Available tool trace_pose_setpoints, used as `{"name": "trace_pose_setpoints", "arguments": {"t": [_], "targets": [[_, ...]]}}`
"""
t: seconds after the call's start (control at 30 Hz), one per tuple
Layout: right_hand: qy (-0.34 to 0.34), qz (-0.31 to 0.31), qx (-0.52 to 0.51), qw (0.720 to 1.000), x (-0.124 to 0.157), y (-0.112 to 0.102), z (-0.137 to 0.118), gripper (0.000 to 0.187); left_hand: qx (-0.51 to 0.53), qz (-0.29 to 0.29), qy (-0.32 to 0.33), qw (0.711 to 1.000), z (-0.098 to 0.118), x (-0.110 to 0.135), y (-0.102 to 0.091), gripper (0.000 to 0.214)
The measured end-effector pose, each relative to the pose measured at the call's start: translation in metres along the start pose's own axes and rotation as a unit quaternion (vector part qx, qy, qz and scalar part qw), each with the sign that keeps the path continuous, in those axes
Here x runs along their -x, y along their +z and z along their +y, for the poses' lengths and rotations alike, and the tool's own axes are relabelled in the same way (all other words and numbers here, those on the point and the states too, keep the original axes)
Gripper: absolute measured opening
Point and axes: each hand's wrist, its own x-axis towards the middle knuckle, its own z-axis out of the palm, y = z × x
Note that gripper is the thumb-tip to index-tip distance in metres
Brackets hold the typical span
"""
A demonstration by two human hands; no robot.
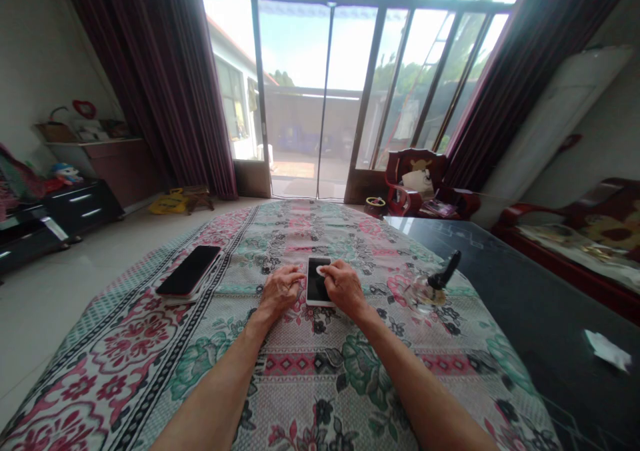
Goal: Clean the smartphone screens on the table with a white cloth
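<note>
A small white-framed phone (317, 280) with a dark screen lies flat on the flowered cloth (310, 371) in front of me. My left hand (280, 291) rests with curled fingers against the phone's left edge. My right hand (343, 284) lies over its right side, fingertips pinched on a small white piece (321, 270) at the screen's upper part. What that piece is I cannot make out.
A larger black phone (190, 271) lies on a white pad at the left of the cloth. A clear spray bottle with a black trigger (434, 287) lies to the right. A dark glass tabletop (550, 304) holds a white scrap (607, 351). Red wooden chairs stand by the windows.
</note>
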Motion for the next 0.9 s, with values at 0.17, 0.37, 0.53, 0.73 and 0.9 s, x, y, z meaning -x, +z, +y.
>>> {"name": "trace_pose_setpoints", "arguments": {"t": [0.17, 0.37, 0.53, 0.73, 0.9], "targets": [[0.025, -0.021, 0.048, 0.998, -0.025, 0.012, -0.001, 0.027, 0.009, 0.002, 0.024, 1.0, -0.003, -0.001, 0.003, 0.031], [-0.034, -0.064, 0.099, 0.992, -0.029, 0.029, -0.009, 0.023, 0.001, -0.01, 0.041, 0.999, -0.006, -0.001, 0.006, 0.029], [-0.012, -0.07, 0.127, 0.989, -0.028, 0.024, -0.008, 0.025, -0.004, -0.014, 0.039, 0.999, -0.004, -0.001, 0.004, 0.029], [0.146, -0.031, 0.139, 0.979, -0.029, 0.01, 0.016, 0.029, 0.001, -0.015, 0.027, 1.0, -0.001, -0.001, 0.003, 0.03], [0.12, 0.033, 0.097, 0.987, -0.031, 0.012, 0.018, 0.03, 0.007, -0.024, 0.029, 0.999, -0.001, -0.001, 0.001, 0.029]]}}
